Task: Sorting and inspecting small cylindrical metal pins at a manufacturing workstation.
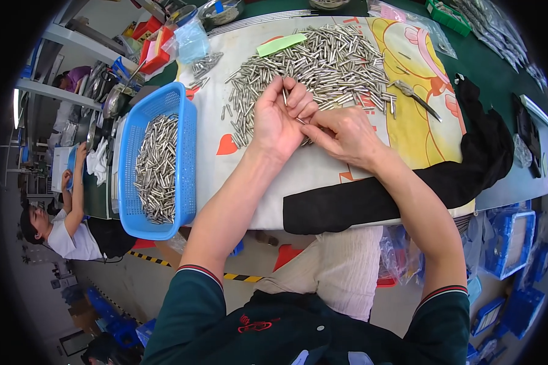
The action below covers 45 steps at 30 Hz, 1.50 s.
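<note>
Your left hand (281, 115), fingers curled, holds metal pins (285, 95), seemingly presenting them to your right hand (346, 135), whose grip is hidden.

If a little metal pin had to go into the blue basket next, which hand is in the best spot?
Probably the left hand: it is nearer the basket, which sits off to that side. The right hand is farther away, with the left hand between.

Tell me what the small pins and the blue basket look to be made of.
Pins: probably metal, smooth and shiny; silvery with bright glints, the exact metal is unclear.
Blue basket: likely moulded plastic, slightly glossy; one even colour, with perforated walls.
</note>
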Motion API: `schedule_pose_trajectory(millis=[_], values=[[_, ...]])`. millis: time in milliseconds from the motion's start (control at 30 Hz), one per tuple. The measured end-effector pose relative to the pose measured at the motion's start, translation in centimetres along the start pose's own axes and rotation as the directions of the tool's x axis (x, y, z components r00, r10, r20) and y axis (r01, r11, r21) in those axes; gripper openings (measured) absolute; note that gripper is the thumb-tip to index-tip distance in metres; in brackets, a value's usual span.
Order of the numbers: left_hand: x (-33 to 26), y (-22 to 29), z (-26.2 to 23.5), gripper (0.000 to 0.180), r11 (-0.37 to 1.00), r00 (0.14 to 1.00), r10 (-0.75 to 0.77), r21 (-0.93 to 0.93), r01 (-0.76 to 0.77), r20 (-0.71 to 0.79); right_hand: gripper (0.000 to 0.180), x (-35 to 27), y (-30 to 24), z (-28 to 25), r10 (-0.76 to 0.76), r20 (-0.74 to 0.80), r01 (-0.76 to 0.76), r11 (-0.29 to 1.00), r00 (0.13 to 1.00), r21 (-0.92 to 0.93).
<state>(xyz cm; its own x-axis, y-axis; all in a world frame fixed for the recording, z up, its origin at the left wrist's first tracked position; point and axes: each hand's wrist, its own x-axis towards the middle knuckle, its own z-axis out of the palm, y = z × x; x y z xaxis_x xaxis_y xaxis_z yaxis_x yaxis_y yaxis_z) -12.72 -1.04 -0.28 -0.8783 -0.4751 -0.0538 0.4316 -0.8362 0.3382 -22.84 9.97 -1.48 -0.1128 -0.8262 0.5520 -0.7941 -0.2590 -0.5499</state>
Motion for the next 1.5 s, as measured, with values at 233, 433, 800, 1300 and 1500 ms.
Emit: schedule_pose_trajectory(millis=[233, 433, 800, 1300, 1500], values=[[-0.2, -0.1, -0.3, 0.025, 0.996, 0.996, 0.068, 0.068, -0.064, -0.065, 0.020, 0.1, -0.2, -0.1, 0.027, 0.014, -0.027, 1.000, 1.000, -0.001], [0.0, -0.2, -0.9, 0.027, 0.998, 0.998, 0.040, 0.036, -0.042, 0.053, 0.020, 0.2, -0.2, 0.2, 0.074, -0.094, -0.074, 0.997, 0.993, 0.005], [0.1, -0.9, -1.3, 0.028, 0.998, 0.983, -0.062, 0.017, 0.060, 0.173, 0.032, 0.4, -0.1, -0.4, 0.213, -0.073, -0.222, 0.961, 0.974, -0.165], [-0.9, -1.0, 0.4, 0.022, 0.993, 0.986, -0.053, -0.115, 0.035, -0.157, 0.027, 0.6, -1.0, -1.9, 0.409, 0.044, -0.329, 0.660, 0.912, 0.676], [-0.8, -0.2, -0.2, 0.023, 0.967, 0.992, -0.072, 0.238, 0.095, -0.105, 0.027, 0.8, -0.6, -2.8, 0.409, 0.260, -0.432, 0.418, 0.875, 0.799]])
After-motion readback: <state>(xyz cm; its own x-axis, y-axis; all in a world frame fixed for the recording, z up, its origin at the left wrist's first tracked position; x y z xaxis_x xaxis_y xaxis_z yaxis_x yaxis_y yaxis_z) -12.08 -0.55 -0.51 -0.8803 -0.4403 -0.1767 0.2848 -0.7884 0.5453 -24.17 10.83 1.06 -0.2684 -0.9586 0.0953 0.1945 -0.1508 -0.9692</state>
